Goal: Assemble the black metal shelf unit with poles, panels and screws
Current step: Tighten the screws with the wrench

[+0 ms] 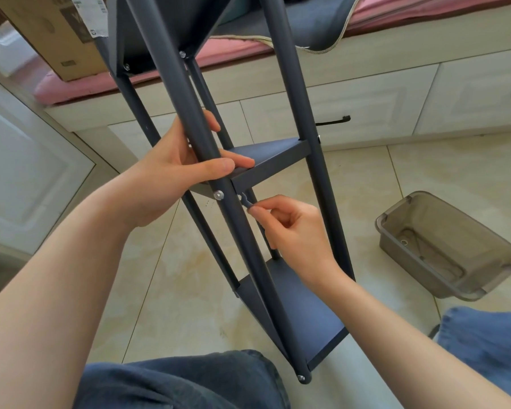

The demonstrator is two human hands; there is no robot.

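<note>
dark grey metal fills the middle of the view. the right hand (295,228) has its fingers (278,214) curled, thumb and forefinger pinched on a small wrench (246,202) whose forked end sits just beside the near pole (171,72), right under the middle panel (266,156); it seems aimed at a fastener on the inner side of that joint, though the fastener itself is hidden. the left hand (174,169) wraps the same pole just above the joint, thumb lying along the panel's front edge, fingers curled round behind; judging by this, it steadies pole and panel so the holes stay lined up while the wrench turns.

a screw (218,195) with a pale washer already sits in the pole at the panel's level, just below the left thumb.

outward, the shelf unit (307,314) leans tilted, its foot by the person's knees on the tiled floor (189,290) and its top towards a bench with pink cushions (224,51). counted: three panels in view (top, middle, bottom), four poles, and about six visible screw heads, though some are too small to be sure of. two hands, one wrench.

one grey translucent plastic tub (449,246) lies tipped on the floor to the right, well apart, probably for loose parts. one cardboard box (50,33) rests on the cushions at upper left.
</note>
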